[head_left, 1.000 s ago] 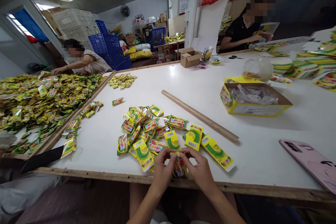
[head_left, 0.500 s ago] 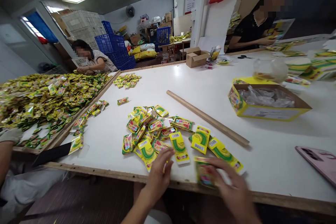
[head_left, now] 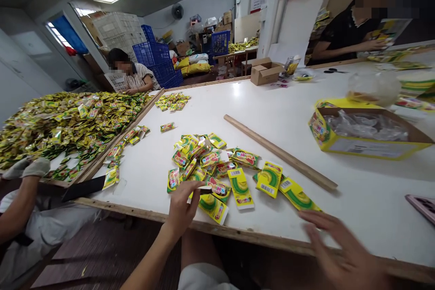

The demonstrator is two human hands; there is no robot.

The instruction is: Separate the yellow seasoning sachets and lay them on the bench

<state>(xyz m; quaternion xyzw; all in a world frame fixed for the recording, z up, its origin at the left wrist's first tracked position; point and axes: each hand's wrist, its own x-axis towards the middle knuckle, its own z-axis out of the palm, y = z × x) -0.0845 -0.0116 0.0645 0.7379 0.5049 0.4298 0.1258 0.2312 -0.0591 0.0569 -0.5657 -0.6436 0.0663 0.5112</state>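
My left hand (head_left: 181, 206) pinches a small packet (head_left: 205, 188) seen nearly edge-on, with a white end and a dark side. Its fingers are over the near left of a loose pile of yellow-and-green printed packets (head_left: 210, 158). My right hand (head_left: 343, 244), smeared by motion, is at the table's front edge with thumb and fingers apart and nothing visible between them. Just beyond its fingertips lies a yellow packet (head_left: 301, 195). Two more flat packets, one yellow packet (head_left: 242, 189) and another yellow packet (head_left: 269, 179), lie between the hands.
A wooden strip (head_left: 278, 152) lies diagonally behind the packets. To the right are a yellow box (head_left: 367, 146) of clear plastic pieces and a pink phone (head_left: 421, 207). A big packet heap (head_left: 74, 122) lies left, beyond a wooden ledge. A co-worker's gloved hands (head_left: 36, 167) rest there.
My right hand has let go of the packet it held and moved right, opening. My left hand has shifted left and now holds a packet. The view has turned slightly left.
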